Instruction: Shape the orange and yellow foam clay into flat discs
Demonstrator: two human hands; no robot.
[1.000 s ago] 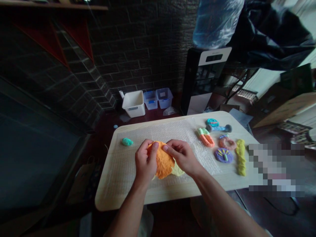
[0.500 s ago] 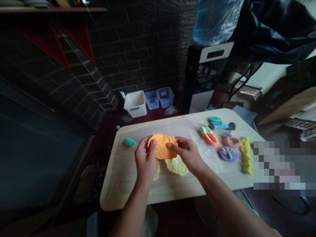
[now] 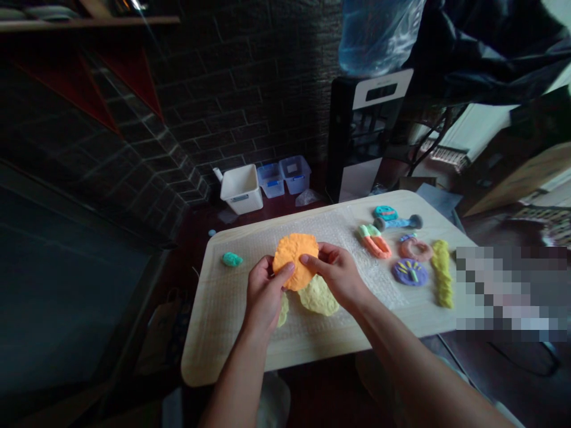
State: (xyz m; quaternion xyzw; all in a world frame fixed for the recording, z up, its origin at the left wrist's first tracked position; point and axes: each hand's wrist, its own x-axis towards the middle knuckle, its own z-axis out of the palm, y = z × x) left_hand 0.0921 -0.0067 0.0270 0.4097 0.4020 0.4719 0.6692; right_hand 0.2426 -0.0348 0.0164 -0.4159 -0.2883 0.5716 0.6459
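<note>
Between my two hands is a flat, roundish sheet of orange modelling clay [image 3: 295, 246], held above the table. My left hand [image 3: 266, 289] grips its lower left side, thumb on the front face and fingers behind. On the right edge my right hand [image 3: 339, 270] pinches it, with the thumb pressed near the middle. Below lies a pale yellow flattened piece of clay [image 3: 320, 297] on bubble wrap. A second pale yellow piece [image 3: 283, 310] is mostly hidden by my left hand. A green lump of clay [image 3: 232, 259] rests farther left.
Bubble wrap [image 3: 223, 309] covers much of the wooden table [image 3: 196, 368]. At the right lie a blue dumbbell shape [image 3: 399, 223], a purple disc [image 3: 410, 272], a pink ring [image 3: 417, 249] and a yellow strip [image 3: 442, 273]. Behind the table stand a white bin [image 3: 241, 190] and a water dispenser [image 3: 363, 137].
The orange clay has been turned in my hands and now stands taller and narrower. My left hand has shifted lower on it, its thumb now pointing inward. The camera view has shifted slightly.
</note>
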